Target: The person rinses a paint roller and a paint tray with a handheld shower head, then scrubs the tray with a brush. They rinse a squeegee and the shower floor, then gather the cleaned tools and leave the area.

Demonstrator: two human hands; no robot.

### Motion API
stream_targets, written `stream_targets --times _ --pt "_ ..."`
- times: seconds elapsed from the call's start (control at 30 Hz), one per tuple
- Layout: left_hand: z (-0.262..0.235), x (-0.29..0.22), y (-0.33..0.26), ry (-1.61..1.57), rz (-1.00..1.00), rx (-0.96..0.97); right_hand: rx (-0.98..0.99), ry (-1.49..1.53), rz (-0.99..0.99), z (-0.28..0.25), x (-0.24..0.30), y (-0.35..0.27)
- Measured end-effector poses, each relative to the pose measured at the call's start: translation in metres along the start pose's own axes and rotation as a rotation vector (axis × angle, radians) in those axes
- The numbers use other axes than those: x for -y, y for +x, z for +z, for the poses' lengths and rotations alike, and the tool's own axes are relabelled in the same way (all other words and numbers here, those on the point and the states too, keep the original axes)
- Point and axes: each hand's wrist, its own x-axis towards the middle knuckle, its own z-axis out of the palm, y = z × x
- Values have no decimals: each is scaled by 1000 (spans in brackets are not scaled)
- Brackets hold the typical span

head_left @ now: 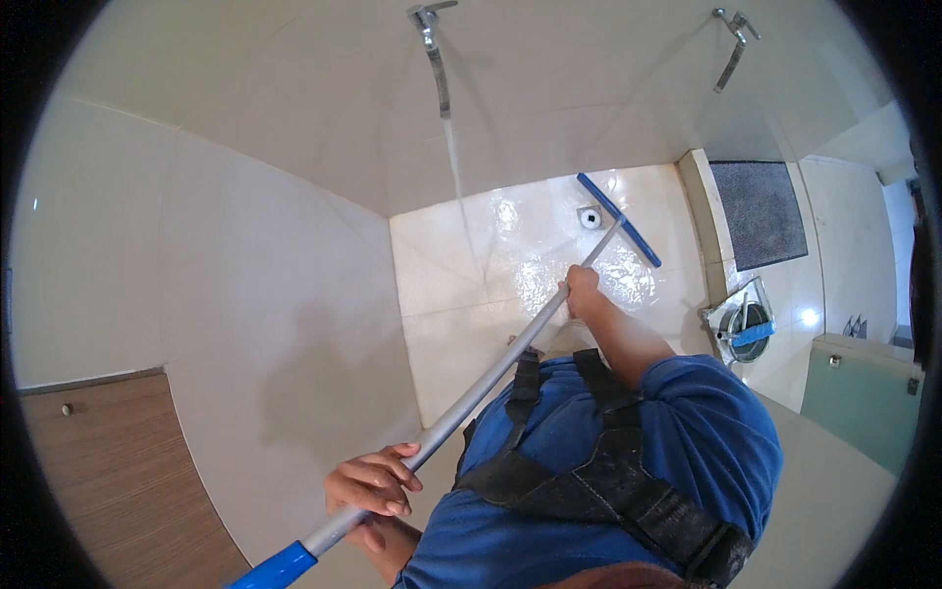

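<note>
A long floor squeegee (481,386) with a grey metal pole runs diagonally across my body, its blue grip end at the lower left. My left hand (373,483) is wrapped around the upper part of the pole. Further down, my right hand (581,288) grips the same pole, with that arm reaching forward. The blue squeegee blade (620,220) rests on the wet floor, just right of a square drain (590,218) with a dark round hole.
Water pours from a left wall tap (428,39) onto the tiles; a second tap (736,39) is at the right. A low curb (703,211) bounds the wet area. Beyond it lie a grey mat (758,214) and a bucket (736,319) holding a blue brush (754,334).
</note>
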Motion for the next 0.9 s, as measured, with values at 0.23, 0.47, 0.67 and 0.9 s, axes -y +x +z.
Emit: stream_targets --times 0.23,0.47,0.67,0.9 --pt "35 0 47 -26 -52 33 -101 664 593 -93 111 16" --pt "77 -14 98 151 8 236 -72 684 555 -127 154 29" --pt "116 -8 155 233 29 442 101 556 499 -126 171 67" --pt "154 16 214 198 14 694 160 364 475 -141 177 106"
